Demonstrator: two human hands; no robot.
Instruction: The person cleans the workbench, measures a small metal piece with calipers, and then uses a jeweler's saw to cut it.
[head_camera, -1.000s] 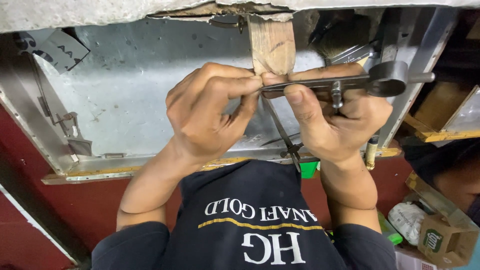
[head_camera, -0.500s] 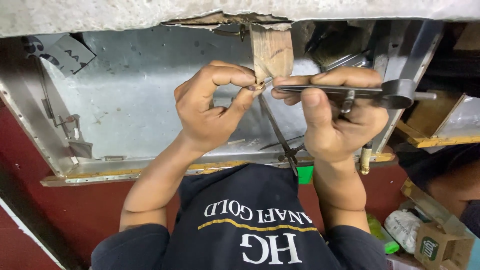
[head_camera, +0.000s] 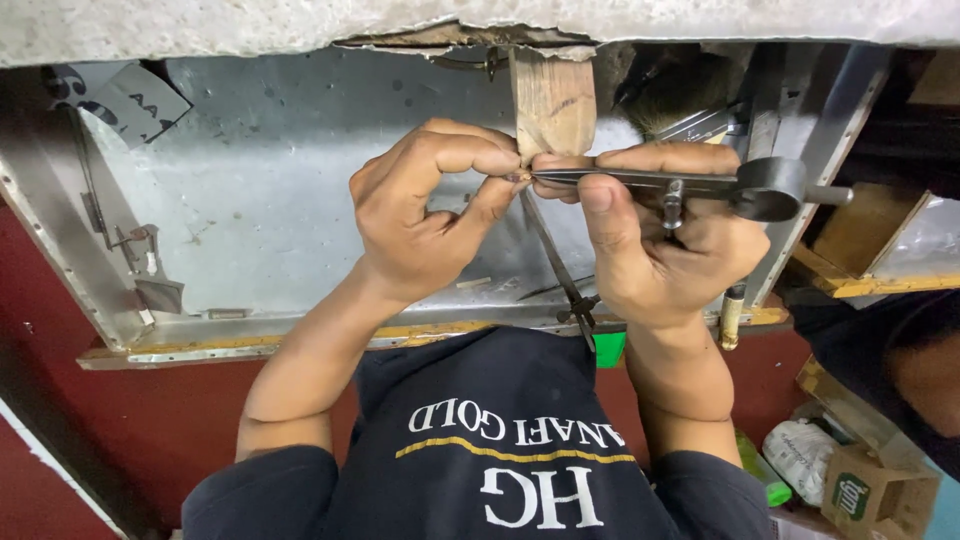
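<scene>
Both hands (head_camera: 430, 215) (head_camera: 660, 250) pinch metal divider (head_camera: 650, 182) tip between fingers (head_camera: 500, 160).

We have only one view, from the camera on the person's head. It looks down, very near, on both hands (head_camera: 560, 230) and the metal tray (head_camera: 260, 200). The picture appears upside down: the dark shirt (head_camera: 500, 440) fills the bottom edge.

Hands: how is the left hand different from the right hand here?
The left hand only pinches the thin tip of the metal tool with its thumb and forefinger. The right hand wraps around the tool's long arm. The left hand sits away from the tool's round end, while the right hand is next to it. Both are bare and meet below the wooden block.
</scene>
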